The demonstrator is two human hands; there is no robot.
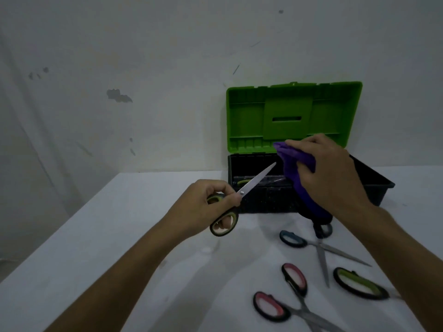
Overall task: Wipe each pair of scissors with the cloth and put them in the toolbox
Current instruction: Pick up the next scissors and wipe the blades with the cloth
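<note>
the left hand (211, 202) has its grip clamped on the handles of green-handled scissors (236, 200), blades aimed at the open toolbox (374, 180) far right on the worktop (119, 236). the right hand (328, 173) clutches the purple cloth (296, 164) just beside the blade tip. one pair seems to lie inside already, though it's dim. three pairs wait near right: blue-handled scissors (318, 245), pink-handled scissors (287, 298), another green pair (359, 287).
</note>
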